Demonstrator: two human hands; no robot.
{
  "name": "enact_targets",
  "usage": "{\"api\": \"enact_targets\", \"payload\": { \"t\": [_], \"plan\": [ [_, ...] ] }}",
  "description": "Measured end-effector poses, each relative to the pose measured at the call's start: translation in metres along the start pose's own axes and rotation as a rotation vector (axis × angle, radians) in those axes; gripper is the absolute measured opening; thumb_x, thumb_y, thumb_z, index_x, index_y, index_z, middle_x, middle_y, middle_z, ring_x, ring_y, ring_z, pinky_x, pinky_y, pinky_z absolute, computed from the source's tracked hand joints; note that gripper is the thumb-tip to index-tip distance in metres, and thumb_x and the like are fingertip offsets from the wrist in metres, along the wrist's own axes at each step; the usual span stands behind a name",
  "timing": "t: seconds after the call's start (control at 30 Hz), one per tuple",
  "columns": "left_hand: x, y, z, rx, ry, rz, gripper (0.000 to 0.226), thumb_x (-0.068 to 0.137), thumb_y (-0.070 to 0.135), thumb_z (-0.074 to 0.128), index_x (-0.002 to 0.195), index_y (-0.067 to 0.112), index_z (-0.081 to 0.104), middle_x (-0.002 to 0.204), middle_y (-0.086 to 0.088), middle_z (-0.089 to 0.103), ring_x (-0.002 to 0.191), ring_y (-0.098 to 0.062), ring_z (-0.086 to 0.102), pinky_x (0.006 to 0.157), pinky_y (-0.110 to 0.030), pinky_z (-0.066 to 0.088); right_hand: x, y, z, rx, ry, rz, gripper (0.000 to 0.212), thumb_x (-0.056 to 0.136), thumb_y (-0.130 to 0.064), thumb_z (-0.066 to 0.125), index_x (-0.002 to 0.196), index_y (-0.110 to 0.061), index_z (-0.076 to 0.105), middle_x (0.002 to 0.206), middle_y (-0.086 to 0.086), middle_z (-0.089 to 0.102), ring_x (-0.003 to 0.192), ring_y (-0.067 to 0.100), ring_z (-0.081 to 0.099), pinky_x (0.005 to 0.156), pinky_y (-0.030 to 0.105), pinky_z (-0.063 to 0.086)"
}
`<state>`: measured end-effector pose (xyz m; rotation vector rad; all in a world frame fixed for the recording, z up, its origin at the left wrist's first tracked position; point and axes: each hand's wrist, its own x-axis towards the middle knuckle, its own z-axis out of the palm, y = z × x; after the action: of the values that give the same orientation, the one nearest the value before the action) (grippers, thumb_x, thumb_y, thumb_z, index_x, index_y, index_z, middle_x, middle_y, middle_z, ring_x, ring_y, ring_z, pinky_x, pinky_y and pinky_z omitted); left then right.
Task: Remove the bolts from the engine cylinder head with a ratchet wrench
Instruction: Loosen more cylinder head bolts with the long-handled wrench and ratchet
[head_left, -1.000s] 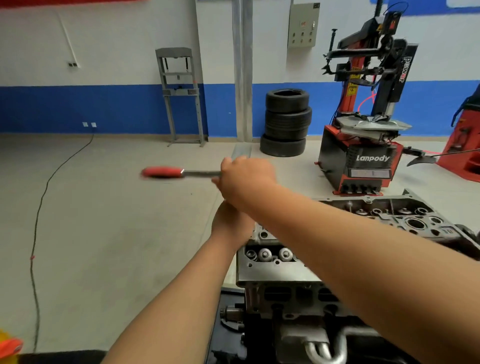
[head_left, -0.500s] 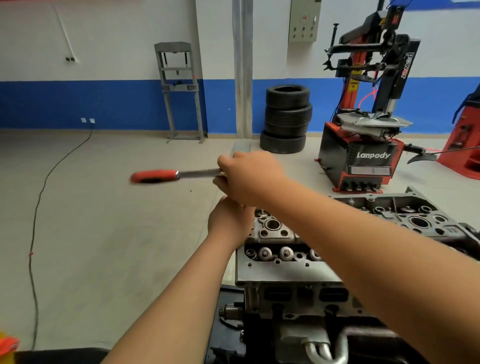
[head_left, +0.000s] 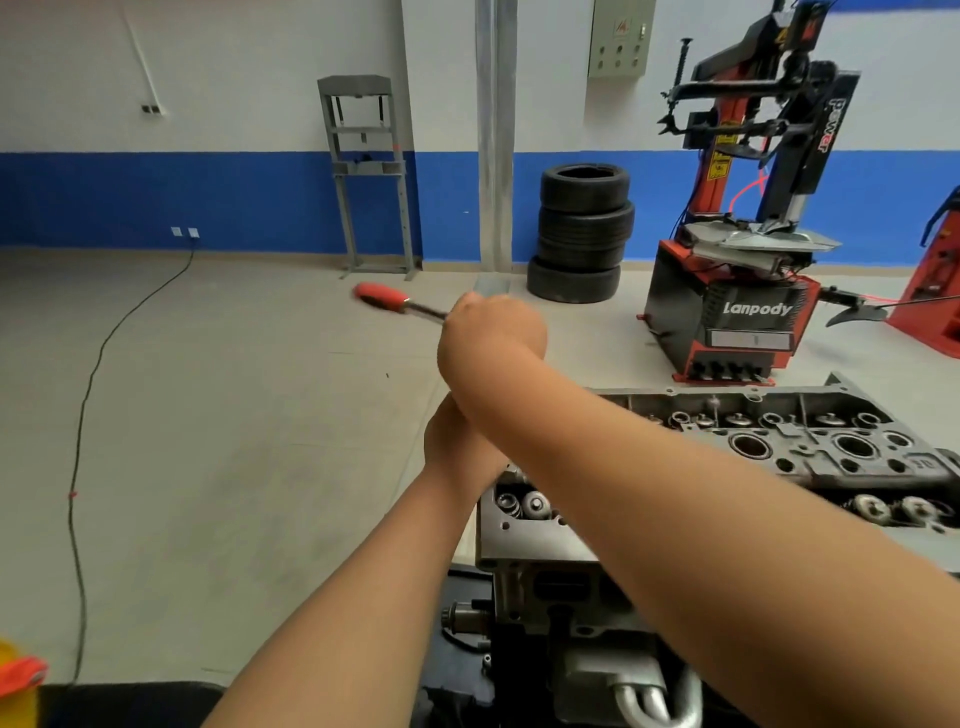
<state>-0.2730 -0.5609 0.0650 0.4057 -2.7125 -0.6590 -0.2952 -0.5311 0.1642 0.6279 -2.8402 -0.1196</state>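
The grey engine cylinder head (head_left: 524, 540) lies in front of me, its valve springs and bolt wells showing. My right hand (head_left: 491, 340) grips the metal shaft of the ratchet wrench, whose red handle (head_left: 382, 297) points away to the left above the head's left end. My left hand (head_left: 457, 447) sits directly beneath as a fist, curled where the wrench's drive end goes down to the head. That lower part and the bolt are hidden by my crossed wrists.
A second cylinder head part (head_left: 810, 441) lies behind to the right. A red and black tyre changer (head_left: 737, 312) and stacked tyres (head_left: 582, 239) stand beyond it. A grey press frame (head_left: 369, 171) is at the wall. A black cable (head_left: 83, 415) runs over the floor on the left.
The red handle has swung from pointing straight left to pointing away and left. Both hands stay stacked over the head's left end.
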Motion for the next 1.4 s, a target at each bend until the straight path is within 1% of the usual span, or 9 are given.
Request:
{"api": "enact_targets", "payload": {
  "t": [0.2,0.37,0.5,0.6,0.8,1.0,1.1,1.23,1.4],
  "plan": [
    [0.007,-0.001,-0.002,0.065,-0.156,-0.143,0.027,0.096,0.026,0.051,0.076,0.017,0.035,0.123,-0.008,0.054,0.109,-0.022,0.049,0.086,-0.028,0.036,0.008,-0.005,-0.013,0.017,-0.137,0.066,0.022,0.092,-0.011,0.052,0.114,-0.008,0.057,0.07,0.004,0.05,0.05,0.017,0.044,0.033,0.026,0.03],
    [-0.005,0.0,-0.001,0.201,0.113,0.058,0.019,0.089,0.004,0.038,0.072,0.012,0.041,0.08,-0.008,0.056,0.078,-0.029,0.048,0.057,-0.028,0.032,-0.008,0.023,0.007,-0.05,0.267,-0.326,0.028,0.098,-0.038,0.04,0.108,-0.014,0.051,0.07,-0.001,0.046,0.055,0.019,0.044,0.045,0.028,0.026],
    [0.002,-0.003,0.007,0.289,0.126,0.168,0.034,0.094,0.004,0.032,0.124,0.007,0.047,0.128,-0.017,0.052,0.114,-0.029,0.052,0.081,-0.032,0.041,-0.019,0.058,0.014,0.277,0.31,-0.63,0.028,0.084,-0.053,0.054,0.095,-0.027,0.052,0.087,-0.01,0.046,0.076,0.015,0.044,0.059,0.029,0.037],
    [0.004,-0.003,0.011,0.171,0.172,0.134,0.024,0.096,0.021,0.037,0.115,0.014,0.048,0.104,-0.005,0.054,0.104,-0.024,0.055,0.074,-0.03,0.037,-0.02,0.066,0.012,0.392,0.209,-0.684,0.019,0.079,-0.034,0.065,0.083,-0.03,0.047,0.088,-0.012,0.046,0.081,0.013,0.042,0.065,0.029,0.042],
    [-0.003,0.002,0.001,0.073,0.094,0.063,0.017,0.093,0.006,0.035,0.091,0.012,0.051,0.111,-0.012,0.061,0.1,-0.026,0.054,0.071,-0.027,0.03,-0.025,0.042,0.01,0.217,0.204,-0.397,0.016,0.086,-0.029,0.059,0.099,-0.025,0.051,0.091,-0.004,0.04,0.081,0.022,0.043,0.063,0.032,0.035],
    [0.001,0.0,0.0,-0.064,-0.055,-0.173,0.034,0.094,0.02,0.049,0.066,0.019,0.03,0.101,-0.014,0.056,0.091,-0.024,0.046,0.076,-0.027,0.029,-0.004,0.002,-0.011,0.226,-0.116,0.082,0.043,0.089,-0.013,0.058,0.128,-0.009,0.041,0.085,0.012,0.044,0.056,0.022,0.037,0.037,0.031,0.027],
    [0.002,-0.003,0.0,-0.057,-0.117,-0.223,0.035,0.099,0.021,0.045,0.069,0.02,0.027,0.105,-0.01,0.047,0.099,-0.022,0.042,0.081,-0.023,0.024,0.003,-0.005,-0.015,0.222,-0.143,0.11,0.034,0.091,-0.012,0.056,0.123,-0.009,0.046,0.097,0.011,0.055,0.052,0.021,0.041,0.026,0.016,0.025],
    [-0.002,0.001,0.002,-0.037,0.053,-0.121,0.023,0.095,0.015,0.043,0.073,0.016,0.04,0.086,-0.005,0.053,0.087,-0.025,0.05,0.07,-0.025,0.031,-0.005,0.005,-0.016,0.007,-0.111,-0.073,0.03,0.086,-0.009,0.061,0.116,-0.011,0.055,0.071,0.006,0.048,0.056,0.022,0.046,0.038,0.03,0.034],
    [-0.004,0.0,0.002,-0.001,0.193,0.033,0.015,0.092,0.016,0.044,0.082,0.014,0.055,0.072,0.002,0.054,0.068,-0.022,0.051,0.049,-0.027,0.029,-0.015,0.042,0.004,0.108,0.219,-0.51,0.011,0.089,-0.034,0.054,0.099,-0.029,0.054,0.084,-0.005,0.048,0.077,0.019,0.051,0.054,0.027,0.033]
  ]
}}
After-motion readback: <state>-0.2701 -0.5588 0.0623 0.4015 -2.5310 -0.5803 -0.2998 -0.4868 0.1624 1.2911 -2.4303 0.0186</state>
